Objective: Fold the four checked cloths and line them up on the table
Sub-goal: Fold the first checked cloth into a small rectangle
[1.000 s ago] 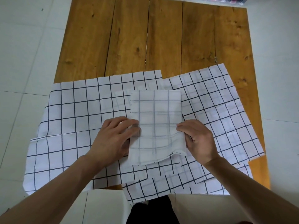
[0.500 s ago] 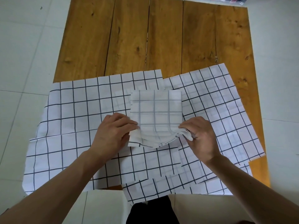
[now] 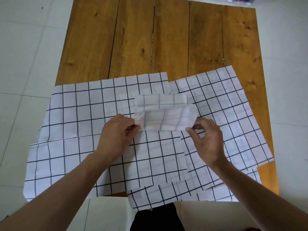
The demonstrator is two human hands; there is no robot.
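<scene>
Head view: wooden table [image 3: 166,44] w/ checked cloths [image 3: 75,130] spread flat, overlapping across its near half. At centre, a small folded cloth [image 3: 161,112] lies on top of them. Left hand [image 3: 116,135] pinches its near-left corner, right hand [image 3: 206,139] pinches its near-right corner, fingers closed on fabric; near edge lifted, curling toward far side.

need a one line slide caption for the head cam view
Both hands, left hand and right hand, fold the small checked cloth away from the person, atop unfolded checked cloths on a wooden table.
</scene>
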